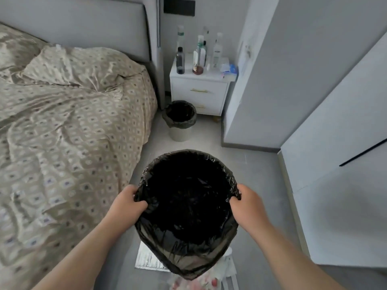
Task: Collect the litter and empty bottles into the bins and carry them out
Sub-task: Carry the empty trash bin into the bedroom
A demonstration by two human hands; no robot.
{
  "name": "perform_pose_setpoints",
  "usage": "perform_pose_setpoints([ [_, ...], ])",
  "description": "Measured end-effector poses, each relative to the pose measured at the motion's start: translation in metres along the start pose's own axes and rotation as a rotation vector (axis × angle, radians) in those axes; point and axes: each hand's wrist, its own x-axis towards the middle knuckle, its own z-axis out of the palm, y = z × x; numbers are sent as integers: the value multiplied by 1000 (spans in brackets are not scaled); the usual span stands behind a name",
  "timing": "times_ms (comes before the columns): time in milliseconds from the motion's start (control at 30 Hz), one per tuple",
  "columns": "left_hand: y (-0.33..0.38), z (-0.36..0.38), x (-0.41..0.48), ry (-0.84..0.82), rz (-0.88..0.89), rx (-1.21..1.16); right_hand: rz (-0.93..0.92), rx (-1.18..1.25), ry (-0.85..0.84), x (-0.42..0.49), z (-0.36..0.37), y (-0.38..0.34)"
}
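Observation:
I hold a bin lined with a black bag [186, 208] in front of me, above the floor. My left hand [128, 203] grips its left rim and my right hand [246, 203] grips its right rim. Its inside is dark and I cannot tell what it contains. A second bin with a black liner [180, 120] stands on the floor by the bed corner. Behind it a white nightstand [199, 91] carries several bottles [199, 53] and some blue and white litter [229, 69].
A bed with a patterned beige cover [67, 122] fills the left side. White wardrobe panels [335, 122] close off the right. A silvery flat packet [146, 258] lies on the grey floor under the held bin, beside a white stool leg and floral fabric [199, 281].

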Motion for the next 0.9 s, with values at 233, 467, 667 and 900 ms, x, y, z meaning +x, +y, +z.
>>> perform_pose_setpoints([
  [233, -75, 124, 70, -30, 72, 120, 38, -27, 36, 38, 70, 134],
  [467, -136, 220, 133, -66, 170, 182, 39, -46, 106, 70, 138, 241],
  [667, -169, 270, 169, -93, 209, 141, 26, -14, 187, 88, 177, 301],
  [900, -171, 343, 173, -183, 285, 169, 119, 17, 257, 81, 176, 373],
])
